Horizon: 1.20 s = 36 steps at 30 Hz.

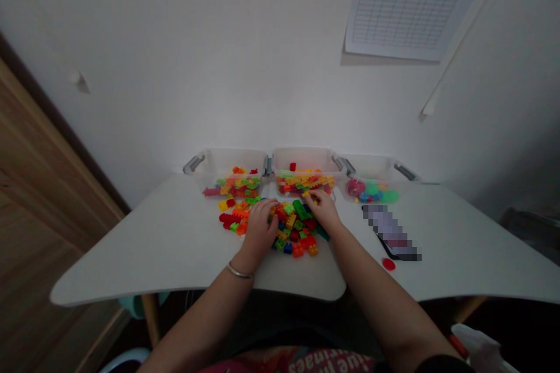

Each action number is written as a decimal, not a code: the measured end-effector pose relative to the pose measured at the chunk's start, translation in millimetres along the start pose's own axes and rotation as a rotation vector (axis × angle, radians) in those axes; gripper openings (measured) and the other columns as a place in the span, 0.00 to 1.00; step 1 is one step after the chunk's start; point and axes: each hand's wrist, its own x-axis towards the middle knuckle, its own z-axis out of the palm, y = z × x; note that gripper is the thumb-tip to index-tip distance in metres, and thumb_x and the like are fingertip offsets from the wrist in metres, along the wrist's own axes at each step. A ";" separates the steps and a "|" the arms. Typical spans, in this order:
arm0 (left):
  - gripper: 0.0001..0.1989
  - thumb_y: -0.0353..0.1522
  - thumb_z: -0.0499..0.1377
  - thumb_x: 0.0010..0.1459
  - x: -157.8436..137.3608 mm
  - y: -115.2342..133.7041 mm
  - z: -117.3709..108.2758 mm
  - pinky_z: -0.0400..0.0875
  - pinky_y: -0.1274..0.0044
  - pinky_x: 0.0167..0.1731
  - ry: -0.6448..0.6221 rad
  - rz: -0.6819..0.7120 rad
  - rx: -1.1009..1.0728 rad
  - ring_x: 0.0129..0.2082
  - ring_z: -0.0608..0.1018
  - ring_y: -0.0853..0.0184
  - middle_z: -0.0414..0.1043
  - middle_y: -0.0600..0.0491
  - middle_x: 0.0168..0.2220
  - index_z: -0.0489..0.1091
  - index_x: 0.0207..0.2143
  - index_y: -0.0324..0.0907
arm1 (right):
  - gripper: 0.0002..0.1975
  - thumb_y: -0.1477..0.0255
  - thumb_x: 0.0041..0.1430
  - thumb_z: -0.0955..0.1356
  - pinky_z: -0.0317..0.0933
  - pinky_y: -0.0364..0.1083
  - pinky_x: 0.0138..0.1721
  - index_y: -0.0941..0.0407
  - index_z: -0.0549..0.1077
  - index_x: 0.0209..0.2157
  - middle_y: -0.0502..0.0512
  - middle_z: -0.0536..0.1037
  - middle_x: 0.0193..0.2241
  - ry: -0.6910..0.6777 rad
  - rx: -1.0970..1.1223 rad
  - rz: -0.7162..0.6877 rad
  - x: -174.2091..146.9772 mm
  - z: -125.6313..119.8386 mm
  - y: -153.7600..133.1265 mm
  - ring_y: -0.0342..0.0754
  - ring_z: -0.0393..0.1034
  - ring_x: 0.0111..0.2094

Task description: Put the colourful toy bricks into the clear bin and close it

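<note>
A pile of mixed toy building bricks point(294, 235) in red, orange, yellow, green and blue lies on the white table. My left hand point(261, 222), wearing a silver bangle, rests on the pile's left part. Its fingers are half curled, with thumb and fingers apart beside red and orange bricks; the palm side is hidden. At the pile's far edge, my right hand point(324, 210) pinches a small yellow brick point(307, 194). This hand is just in front of the middle clear plastic bin point(305, 157), which holds mostly yellow and orange pieces.
The left clear bin point(234, 158) contains mixed bricks. In the right clear bin point(371, 164) are red, green and blue pieces. A phone point(390, 233) and a red disc point(388, 264) lie to the right. The white table point(144, 250) meets the wall behind the bins.
</note>
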 end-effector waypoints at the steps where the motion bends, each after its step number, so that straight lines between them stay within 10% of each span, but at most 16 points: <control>1: 0.14 0.27 0.51 0.60 -0.2 0.0 -0.2 0.67 0.59 0.56 -0.001 0.003 0.000 0.52 0.73 0.57 0.74 0.46 0.48 0.70 0.47 0.42 | 0.13 0.66 0.57 0.66 0.66 0.53 0.51 0.57 0.78 0.39 0.60 0.81 0.40 -0.007 0.007 -0.034 -3.1 -1.3 3.5 0.53 0.74 0.44; 10: 0.14 0.28 0.51 0.62 -4.3 0.3 0.5 0.67 0.60 0.56 0.032 0.001 0.000 0.52 0.73 0.58 0.74 0.45 0.49 0.70 0.47 0.41 | 0.15 0.67 0.61 0.65 0.63 0.56 0.54 0.55 0.77 0.46 0.60 0.79 0.48 0.091 -0.233 -0.265 -71.0 -49.8 20.2 0.56 0.71 0.50; 19: 0.14 0.28 0.51 0.61 -3.0 2.7 -1.1 0.66 0.60 0.57 0.010 0.010 -0.005 0.53 0.72 0.58 0.74 0.45 0.49 0.70 0.48 0.41 | 0.11 0.70 0.60 0.65 0.59 0.54 0.43 0.56 0.79 0.40 0.59 0.80 0.42 0.221 -0.802 -0.088 -127.1 -108.0 49.2 0.57 0.69 0.40; 36: 0.13 0.27 0.51 0.61 -1.7 5.5 -1.8 0.68 0.61 0.55 0.034 0.022 0.005 0.51 0.74 0.58 0.75 0.45 0.48 0.70 0.46 0.41 | 0.12 0.72 0.53 0.61 0.63 0.50 0.43 0.57 0.76 0.33 0.60 0.78 0.34 0.036 -0.185 0.106 -65.3 -68.8 75.5 0.52 0.72 0.37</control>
